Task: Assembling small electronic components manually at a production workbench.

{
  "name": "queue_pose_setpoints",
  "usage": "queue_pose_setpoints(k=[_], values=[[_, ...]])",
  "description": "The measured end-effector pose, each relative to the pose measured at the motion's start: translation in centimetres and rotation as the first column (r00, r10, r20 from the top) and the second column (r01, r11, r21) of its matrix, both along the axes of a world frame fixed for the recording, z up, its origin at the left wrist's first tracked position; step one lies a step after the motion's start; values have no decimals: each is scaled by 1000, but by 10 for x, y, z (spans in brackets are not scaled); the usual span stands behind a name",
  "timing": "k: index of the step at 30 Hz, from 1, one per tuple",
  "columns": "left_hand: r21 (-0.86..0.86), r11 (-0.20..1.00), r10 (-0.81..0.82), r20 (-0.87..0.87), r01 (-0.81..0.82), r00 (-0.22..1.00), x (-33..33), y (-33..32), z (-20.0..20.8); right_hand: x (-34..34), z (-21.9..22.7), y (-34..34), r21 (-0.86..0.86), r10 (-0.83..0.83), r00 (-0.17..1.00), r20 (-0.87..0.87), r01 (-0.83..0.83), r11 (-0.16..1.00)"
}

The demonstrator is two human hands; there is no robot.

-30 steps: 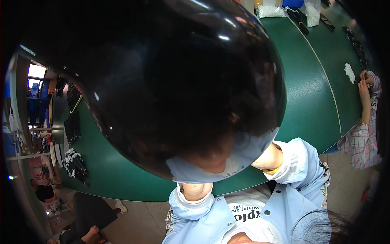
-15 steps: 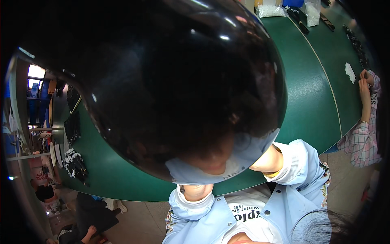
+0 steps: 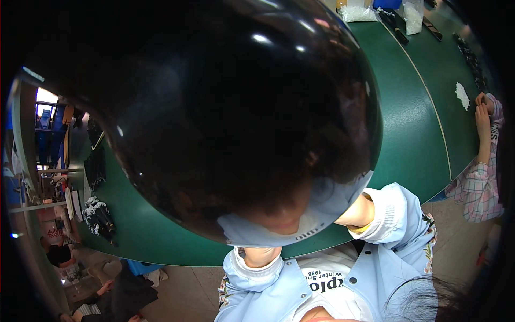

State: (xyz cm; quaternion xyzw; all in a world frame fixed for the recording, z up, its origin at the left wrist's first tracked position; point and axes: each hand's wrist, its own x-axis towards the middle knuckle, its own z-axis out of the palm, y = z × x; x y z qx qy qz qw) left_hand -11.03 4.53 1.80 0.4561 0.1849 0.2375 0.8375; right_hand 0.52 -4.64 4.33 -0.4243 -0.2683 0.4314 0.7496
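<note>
A large, glossy black rounded thing (image 3: 225,123) fills most of the view, close to the camera; its full shape and kind I cannot make out. Both my hands are hidden behind it. Below its lower edge, the wrist of my left hand (image 3: 262,256) comes out of a light blue sleeve with a white knitted cuff. The wrist of my right hand (image 3: 357,211), with a yellow band on it, passes behind the black thing's lower right edge. What either hand touches or holds is covered.
A green table (image 3: 407,123) stretches around. At far right, a co-worker's hands (image 3: 484,104) are near a white pile (image 3: 462,96). Bags of white pieces (image 3: 358,13) stand at the back. Black bundles with white bits (image 3: 98,216) lie at left. Another person handles dark cloth (image 3: 131,292) lower left.
The black thing has shifted slightly to the right and its reflections have moved. At lower left, the other person and the dark cloth have moved. My wrists have barely changed place.
</note>
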Motion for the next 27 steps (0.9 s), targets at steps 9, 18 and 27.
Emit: queue_pose_setpoints(k=[9,18,27], values=[[-209,978,-21,-28,14,999,4,0,10,6,2,1,3,-20,996,-85,20,1000],[-252,967,-26,65,42,998,-3,5,-1,7,6,2,-7,-15,999,-41,15,1000],[-196,980,22,-22,-26,1000,4,-2,11,5,3,2,75,4,998,-64,1,997]])
